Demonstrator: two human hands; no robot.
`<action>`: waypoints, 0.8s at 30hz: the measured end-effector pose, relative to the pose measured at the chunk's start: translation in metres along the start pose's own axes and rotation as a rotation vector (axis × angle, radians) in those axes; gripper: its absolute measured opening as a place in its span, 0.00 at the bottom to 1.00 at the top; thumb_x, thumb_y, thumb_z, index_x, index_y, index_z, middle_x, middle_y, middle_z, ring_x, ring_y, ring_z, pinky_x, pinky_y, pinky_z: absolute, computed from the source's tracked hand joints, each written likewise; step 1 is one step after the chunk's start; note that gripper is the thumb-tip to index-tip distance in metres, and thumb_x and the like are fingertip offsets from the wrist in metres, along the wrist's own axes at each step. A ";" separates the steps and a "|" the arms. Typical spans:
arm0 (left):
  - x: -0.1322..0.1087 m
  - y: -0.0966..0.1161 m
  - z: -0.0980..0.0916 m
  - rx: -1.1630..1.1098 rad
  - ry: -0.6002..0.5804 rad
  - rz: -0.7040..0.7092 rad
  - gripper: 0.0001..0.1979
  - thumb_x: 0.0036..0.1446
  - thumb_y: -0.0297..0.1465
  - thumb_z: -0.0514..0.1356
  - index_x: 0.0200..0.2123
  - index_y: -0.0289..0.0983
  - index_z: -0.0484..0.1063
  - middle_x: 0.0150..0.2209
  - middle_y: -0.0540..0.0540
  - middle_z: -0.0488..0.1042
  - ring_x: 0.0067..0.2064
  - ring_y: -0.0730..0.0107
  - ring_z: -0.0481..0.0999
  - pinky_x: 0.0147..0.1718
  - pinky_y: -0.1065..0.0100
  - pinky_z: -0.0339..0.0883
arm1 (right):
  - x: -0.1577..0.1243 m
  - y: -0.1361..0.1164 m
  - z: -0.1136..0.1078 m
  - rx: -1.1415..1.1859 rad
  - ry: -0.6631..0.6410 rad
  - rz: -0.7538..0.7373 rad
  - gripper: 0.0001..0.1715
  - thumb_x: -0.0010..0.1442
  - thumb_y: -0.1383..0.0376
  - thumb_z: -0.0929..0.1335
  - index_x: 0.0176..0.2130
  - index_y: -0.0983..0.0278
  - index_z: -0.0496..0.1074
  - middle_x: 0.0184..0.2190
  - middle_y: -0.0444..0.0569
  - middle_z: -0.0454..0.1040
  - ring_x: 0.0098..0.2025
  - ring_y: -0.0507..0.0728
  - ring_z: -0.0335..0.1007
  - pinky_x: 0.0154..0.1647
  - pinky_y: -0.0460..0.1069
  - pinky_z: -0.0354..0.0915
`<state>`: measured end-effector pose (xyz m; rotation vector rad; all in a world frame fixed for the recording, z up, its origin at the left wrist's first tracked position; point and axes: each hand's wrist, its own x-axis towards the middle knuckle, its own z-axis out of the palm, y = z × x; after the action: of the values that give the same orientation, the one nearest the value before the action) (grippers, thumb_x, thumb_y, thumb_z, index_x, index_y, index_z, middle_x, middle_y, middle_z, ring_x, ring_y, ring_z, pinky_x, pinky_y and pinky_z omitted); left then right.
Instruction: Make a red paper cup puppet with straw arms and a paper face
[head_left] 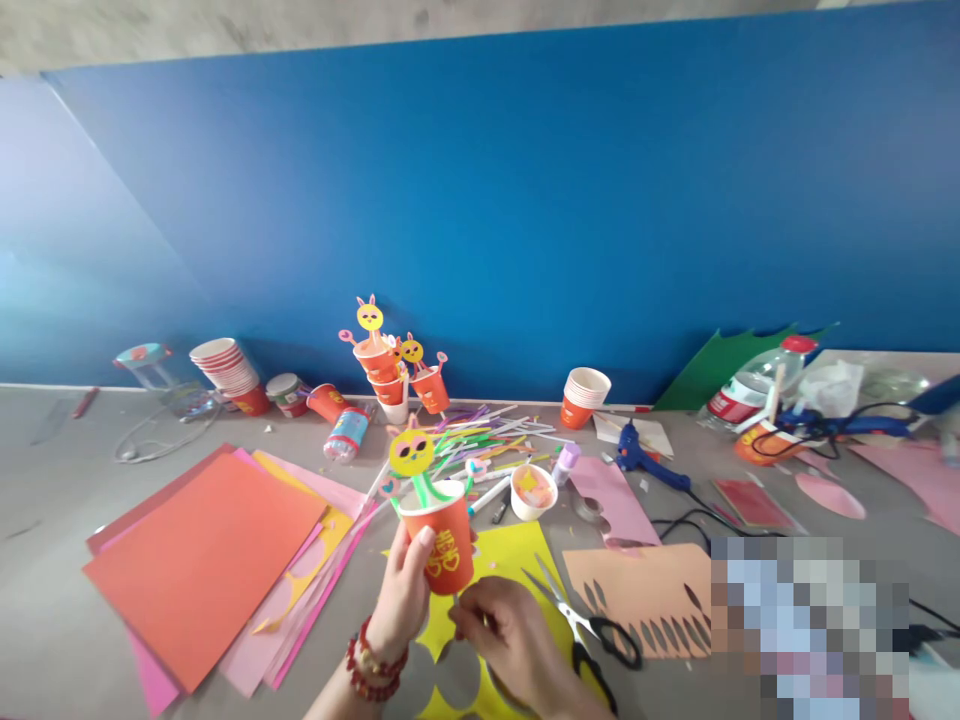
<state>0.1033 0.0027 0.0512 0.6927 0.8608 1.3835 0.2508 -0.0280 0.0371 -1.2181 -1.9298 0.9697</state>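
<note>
My left hand (409,585) is wrapped round an orange paper cup (448,545) with yellow print, held upright above the table. From the cup rises a yellow paper animal face (411,452) with pink ears, on green stems, and small paper hands stand at its sides. Just under the cup's base, my right hand (499,625) pinches a thin pale stick that shows below the cup. Beneath my hands lies a yellow sheet (517,560) with round holes cut out. Open scissors (574,612) with black handles rest right of my right hand.
Coloured paper sheets (217,560) lie at left. Finished cup figures (386,375) stand behind, near many loose pipe cleaners (480,440). A white tub (533,492), a blue glue gun (645,460) with its cable, stacked cups (585,397) and a bottle (757,385) are farther right.
</note>
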 end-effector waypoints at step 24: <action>-0.007 -0.017 -0.010 0.091 -0.132 -0.022 0.24 0.54 0.45 0.67 0.48 0.36 0.72 0.41 0.38 0.81 0.42 0.52 0.81 0.43 0.58 0.74 | 0.002 0.007 0.003 -0.014 0.138 -0.005 0.17 0.64 0.60 0.66 0.24 0.62 0.70 0.23 0.45 0.74 0.26 0.54 0.68 0.29 0.47 0.57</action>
<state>0.1044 -0.0059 0.0322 0.8328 0.8278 1.2705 0.2507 -0.0252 0.0301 -1.2540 -1.8333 0.8482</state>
